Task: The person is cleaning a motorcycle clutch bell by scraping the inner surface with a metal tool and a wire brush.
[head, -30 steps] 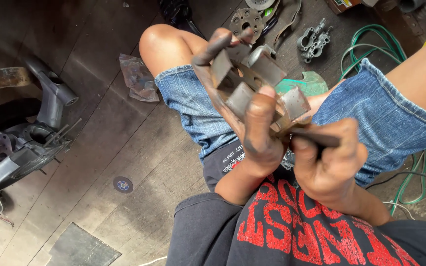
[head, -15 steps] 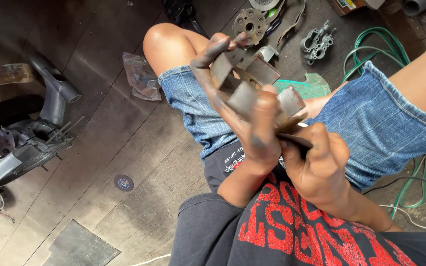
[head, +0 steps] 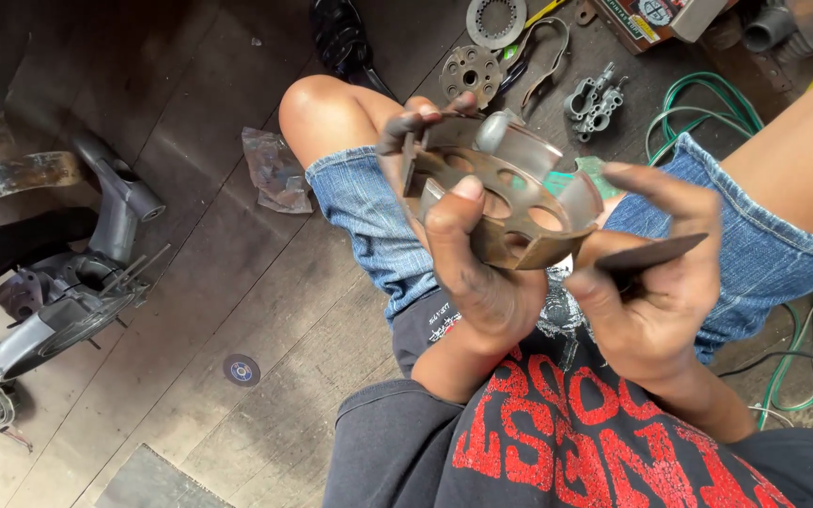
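A seated person in denim shorts grips a round metal plate (head: 505, 202), pierced with holes and fitted with curved shoes, in the left hand (head: 468, 273), thumb pressed on its face. The right hand (head: 646, 301) pinches a thin dark flat strip (head: 651, 254) just beside the plate's rim. On the wooden floor (head: 237, 282) lie a grey engine casing (head: 77, 292), a small disc (head: 242, 370), a perforated round part (head: 470, 71) and coiled green cable (head: 708, 113).

Right knee (head: 802, 150) cut off by the frame edge, grey machine part (head: 58, 301) cropped at left, perforated metal plate (head: 505, 202) partly hidden behind fingers (head: 454, 212)
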